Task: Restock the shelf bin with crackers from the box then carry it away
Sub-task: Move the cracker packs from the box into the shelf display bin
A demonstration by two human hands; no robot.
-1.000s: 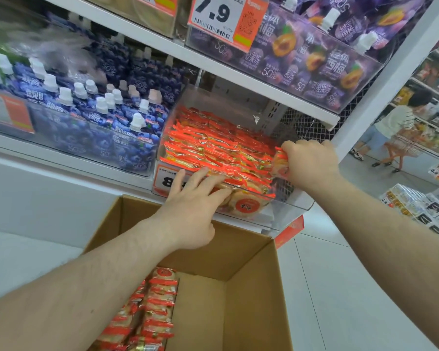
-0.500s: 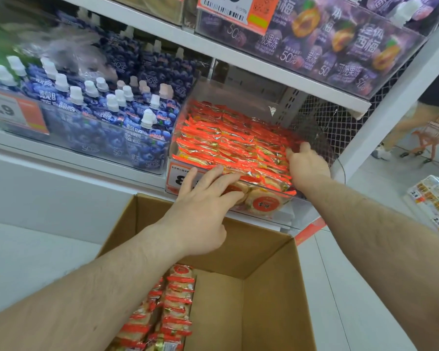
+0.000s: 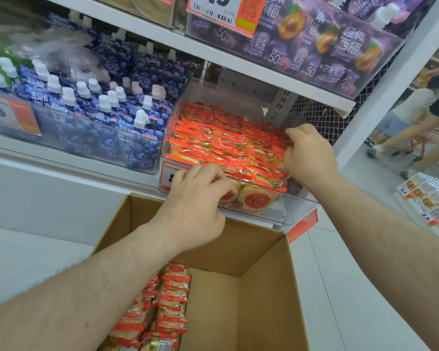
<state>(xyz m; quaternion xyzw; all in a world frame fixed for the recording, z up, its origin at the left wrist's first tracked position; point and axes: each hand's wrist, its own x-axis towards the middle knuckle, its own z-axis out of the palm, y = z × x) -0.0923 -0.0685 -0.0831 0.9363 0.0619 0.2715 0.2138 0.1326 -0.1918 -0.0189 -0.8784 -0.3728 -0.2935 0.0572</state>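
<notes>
A: Where are the crackers?
B: Most fill the clear shelf bin [image 3: 241,95]; a few crackers [image 3: 167,297] stay in the cardboard box [image 3: 261,287] below.
A: And the hands?
B: The left hand [image 3: 195,206] curls over the bin's front edge, fingers on the packets. The right hand [image 3: 307,153] pinches packets at the bin's right side

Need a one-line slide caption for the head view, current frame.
Both hands, left hand and right hand, tidy cracker packs in the clear shelf bin above an open cardboard box.
</notes>
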